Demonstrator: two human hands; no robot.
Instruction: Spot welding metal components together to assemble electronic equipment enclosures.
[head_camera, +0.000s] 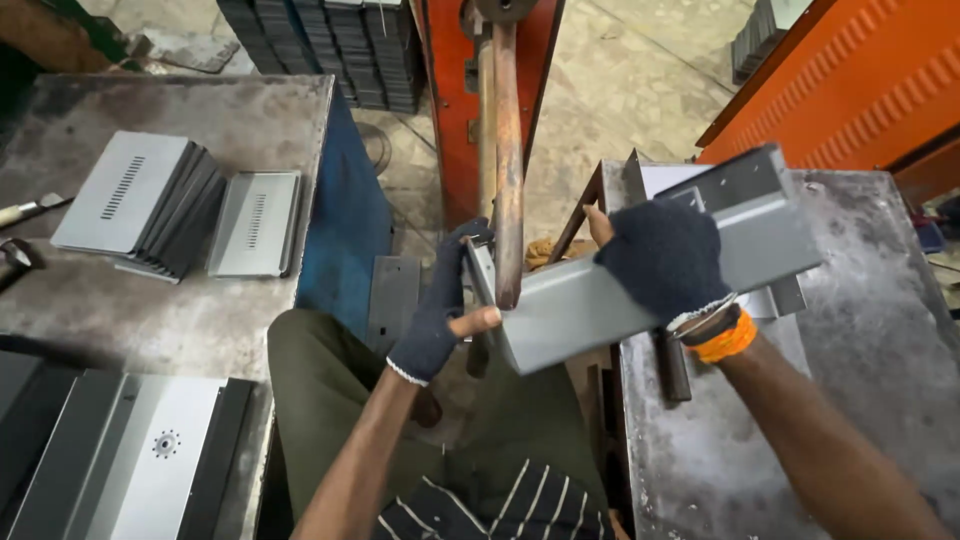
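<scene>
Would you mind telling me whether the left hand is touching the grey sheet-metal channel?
Touching. The head view shows the gloved left hand gripping the near end of the grey sheet-metal channel, its thumb pressed against the channel's face.

My dark knitted cloth gloves, left grip (437, 312) and right grip (665, 262), clasp a smooth, matt grey folded sheet-metal channel (640, 270) beside a rusty, rough round iron lever bar (508, 150) over the scuffed, stained steel table (860, 400).
</scene>
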